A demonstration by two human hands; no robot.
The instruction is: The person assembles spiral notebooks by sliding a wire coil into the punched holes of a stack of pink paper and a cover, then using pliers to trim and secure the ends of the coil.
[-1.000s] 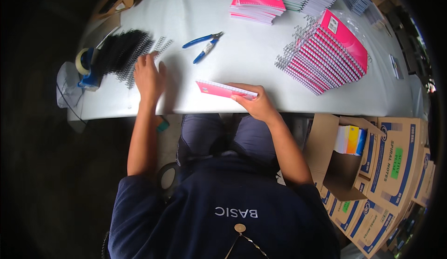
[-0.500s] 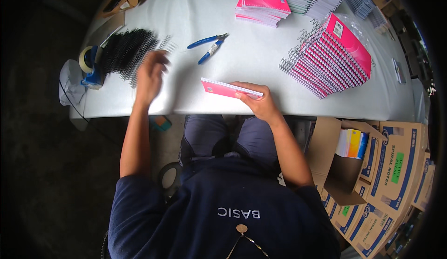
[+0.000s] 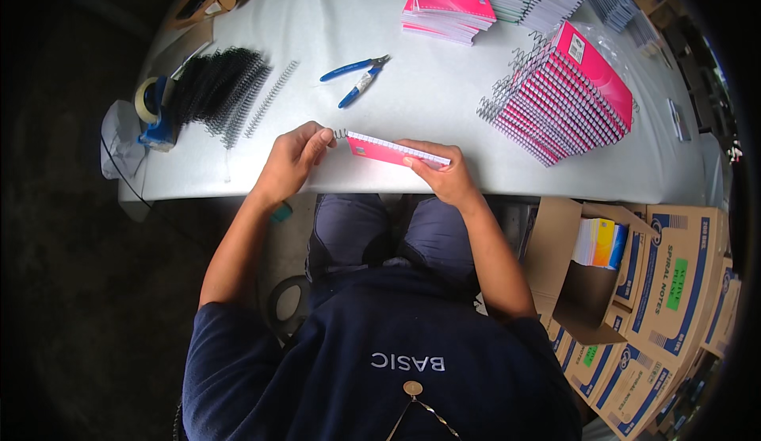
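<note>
My right hand (image 3: 444, 173) is closed on the right end of a small pink notepad (image 3: 380, 152), its row of punched holes along the upper edge. Pinched in my left hand (image 3: 297, 160) is a dark spiral binding coil (image 3: 341, 133), whose visible end meets the notepad's left corner; the rest of the coil is hidden by my fingers. To the left lies a pile of black spiral coils (image 3: 218, 88), with a single coil (image 3: 271, 99) apart on its right side. Blue-handled cutting pliers (image 3: 357, 78) rest on the table beyond my hands.
On the right stands a stack of bound pink notebooks (image 3: 559, 100). Unbound pink pads (image 3: 448, 13) are piled at the back. A blue tape dispenser (image 3: 161, 116) sits at the left edge. Below the table's right side are cardboard boxes (image 3: 674, 282), one open (image 3: 547, 243) with notebooks inside.
My left hand has come from the coil pile rightward and nearer to me, bringing a coil to the notepad's left end. My right hand keeps hold of the notepad, almost unmoved.
</note>
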